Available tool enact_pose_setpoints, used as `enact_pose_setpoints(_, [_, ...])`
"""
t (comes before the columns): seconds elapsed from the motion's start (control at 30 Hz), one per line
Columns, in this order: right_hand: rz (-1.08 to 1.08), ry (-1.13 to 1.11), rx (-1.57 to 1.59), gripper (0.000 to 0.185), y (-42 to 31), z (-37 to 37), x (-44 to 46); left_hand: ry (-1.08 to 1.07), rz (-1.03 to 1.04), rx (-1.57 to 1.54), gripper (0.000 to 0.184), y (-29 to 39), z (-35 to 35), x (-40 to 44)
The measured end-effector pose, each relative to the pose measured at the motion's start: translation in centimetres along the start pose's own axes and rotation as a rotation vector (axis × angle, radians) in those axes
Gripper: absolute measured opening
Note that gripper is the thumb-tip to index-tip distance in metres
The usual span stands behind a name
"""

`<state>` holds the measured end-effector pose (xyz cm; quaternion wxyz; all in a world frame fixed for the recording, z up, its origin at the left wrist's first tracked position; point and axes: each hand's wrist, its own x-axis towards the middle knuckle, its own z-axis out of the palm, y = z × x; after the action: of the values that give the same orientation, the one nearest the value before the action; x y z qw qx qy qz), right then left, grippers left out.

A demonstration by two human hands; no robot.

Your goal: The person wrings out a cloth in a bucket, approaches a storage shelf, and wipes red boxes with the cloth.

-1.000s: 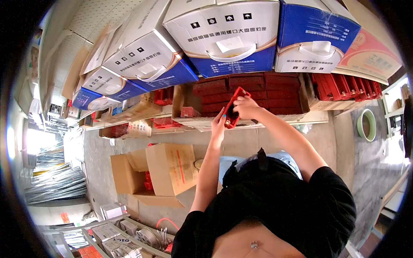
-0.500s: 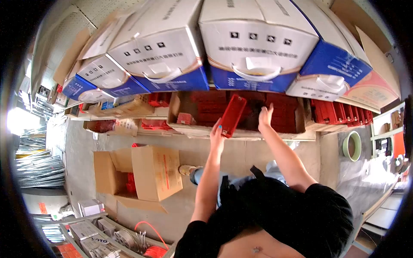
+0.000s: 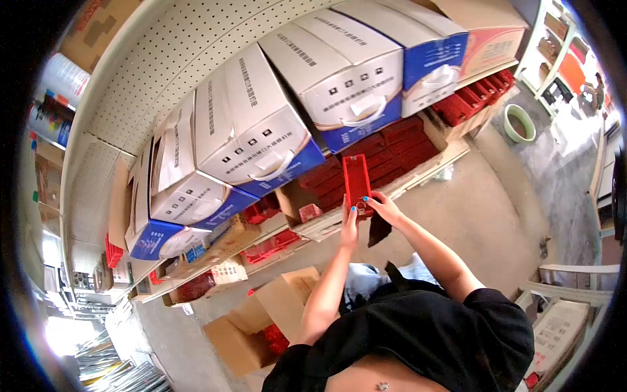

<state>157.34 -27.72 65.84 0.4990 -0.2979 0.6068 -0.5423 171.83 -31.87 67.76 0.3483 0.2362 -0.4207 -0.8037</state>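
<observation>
A long, narrow red tray-like piece [image 3: 356, 176] is held up in front of the shelf, its far end tilted away from me. My left hand [image 3: 350, 228] grips its near end from the left, thumb on top. My right hand [image 3: 385, 210] is closed at the same end from the right, fingertips on the red piece. Just under my right hand hangs a dark brown flap or scrap [image 3: 379, 230]; I cannot make out what it is. Behind the held piece, an open cardboard box [image 3: 313, 228] on the shelf contains several similar red pieces [image 3: 392, 153].
Large white-and-blue cartons [image 3: 251, 140] line the shelf above. Another box of red pieces [image 3: 473, 98] lies to the right. On the floor, an open cardboard carton [image 3: 238, 336] has red items inside. A green tub [image 3: 519, 124] stands at the far right.
My right hand has come from over the shelf box to the red piece, which both hands now hold. The piece is more upright in view. My view has turned and tilted.
</observation>
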Motion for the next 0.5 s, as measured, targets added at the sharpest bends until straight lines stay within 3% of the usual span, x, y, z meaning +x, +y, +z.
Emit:
enact_pose_setpoints(0.1, [-0.045, -0.002, -0.041, 0.035, 0.5, -2.0, -3.5, 0.028, 0.086, 0.005, 0.05, -2.5, 1.6, -1.4])
enact_pose_setpoints(0.13, [-0.018, -0.02, 0.004, 0.035, 0.0, -2.9, -5.3, 0.018, 0.086, 0.049, 0.051, -3.2, 2.4, -1.8])
enact_pose_setpoints(0.17, [-0.039, -0.033, -0.1, 0.038, 1.9, -4.5, -5.9, 0.008, 0.08, 0.086, 0.051, -4.1, 3.3, -2.3])
enact_pose_setpoints(0.23, [0.1, -0.025, -0.279, 0.042, -1.3, -7.1, -11.0, 0.032, 0.135, 0.128, 0.052, -6.5, 6.4, -3.3])
enact_pose_setpoints(0.3, [0.057, 0.085, -0.298, 0.044, -1.9, -9.3, -14.9, 0.052, 0.144, 0.148, 0.052, -7.9, 10.8, -4.8])
enact_pose_setpoints(0.4, [0.1, 0.205, -0.128, 0.047, 0.3, -14.1, -17.8, -0.083, 0.079, 0.202, 0.055, -12.3, 14.0, -5.1])
enact_pose_setpoints(0.5, [0.096, 0.335, -0.077, 0.05, 2.1, -18.5, -20.8, -0.139, -0.105, 0.212, 0.059, -11.7, 20.9, -7.4])
